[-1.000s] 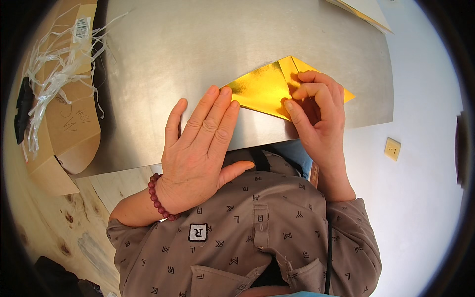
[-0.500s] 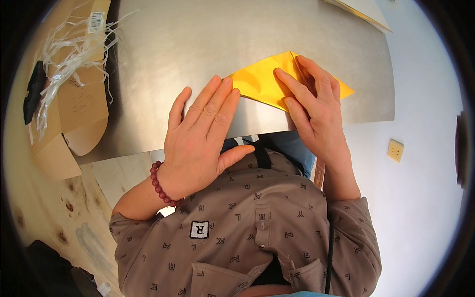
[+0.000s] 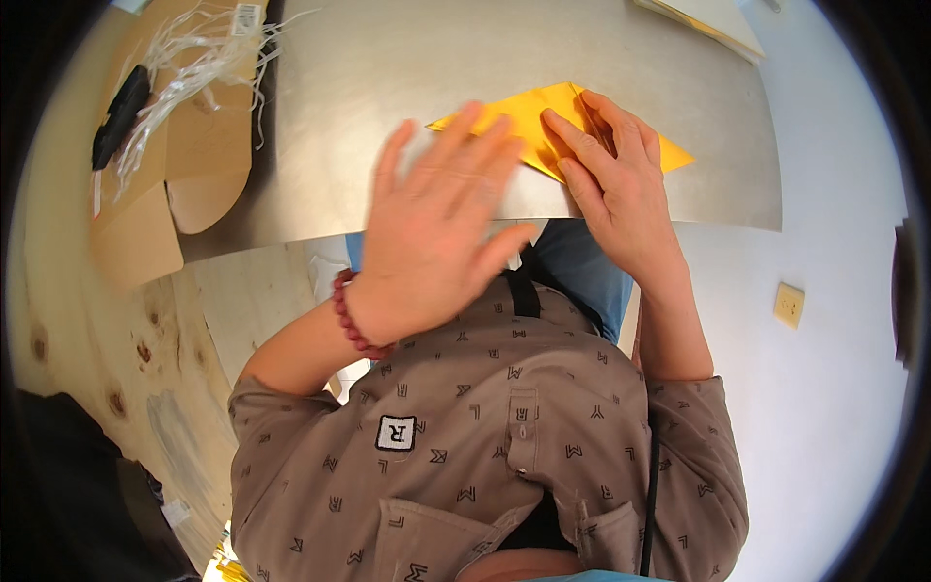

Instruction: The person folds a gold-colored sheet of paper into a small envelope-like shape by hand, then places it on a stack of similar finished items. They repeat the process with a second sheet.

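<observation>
Two hands (image 3: 524, 209), one yellow paper (image 3: 543, 121)

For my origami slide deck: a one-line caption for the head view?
Right hand presses folded yellow paper on a grey table; left hand hovers beside it.

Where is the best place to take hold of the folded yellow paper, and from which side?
Probably the pointed corner of the yellow paper at the person's right. It lies flat on the grey table, uncovered beside the right hand, so fingers can pinch it from the right. The left hand covers the other end.
</observation>
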Available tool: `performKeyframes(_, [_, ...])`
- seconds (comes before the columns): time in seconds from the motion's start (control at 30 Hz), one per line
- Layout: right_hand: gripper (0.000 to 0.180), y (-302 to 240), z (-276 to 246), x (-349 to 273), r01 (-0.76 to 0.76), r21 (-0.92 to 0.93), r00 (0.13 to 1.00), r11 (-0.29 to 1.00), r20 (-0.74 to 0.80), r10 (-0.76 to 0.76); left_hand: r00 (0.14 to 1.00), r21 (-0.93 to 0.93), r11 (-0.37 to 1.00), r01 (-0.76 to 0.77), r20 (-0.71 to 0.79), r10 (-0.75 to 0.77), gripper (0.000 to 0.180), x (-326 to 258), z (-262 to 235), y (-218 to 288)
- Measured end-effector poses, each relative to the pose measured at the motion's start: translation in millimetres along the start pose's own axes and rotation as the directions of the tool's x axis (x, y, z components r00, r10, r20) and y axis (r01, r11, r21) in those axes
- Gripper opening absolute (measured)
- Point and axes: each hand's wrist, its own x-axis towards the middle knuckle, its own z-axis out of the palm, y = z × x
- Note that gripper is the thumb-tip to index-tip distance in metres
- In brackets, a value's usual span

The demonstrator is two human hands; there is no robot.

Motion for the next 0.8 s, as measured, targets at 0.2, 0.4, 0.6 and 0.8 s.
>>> performKeyframes(0.2, [0.036, 0, 4, -1, -0.040, 0.041, 0.999, 0.998, -0.010, 0.040, 1.000, -0.027, 1.000, -0.005, -0.001, 0.005, 0.067, 15, 32, 30])
performKeyframes(0.4, [0.035, 0, 4, -2, 0.013, 0.017, 0.999, 1.000, -0.039, -0.012, 1.000, 0.065, 0.997, -0.027, 0.003, 0.027, 0.070, -4, 27, 17])
performKeyframes(0.6, [0.036, 0, 3, -2, 0.004, 0.038, 0.999, 0.999, -0.035, -0.003, 1.000, 0.123, 0.992, 0.011, 0.011, -0.012, 0.068, -14, 14, -1])
performKeyframes(0.8, [0.035, 1, 5, -2, 0.023, 0.005, 0.998, 1.000, -0.060, -0.023, 0.999, 0.212, 0.976, 0.042, 0.002, -0.044, 0.063, -19, 2, -22])
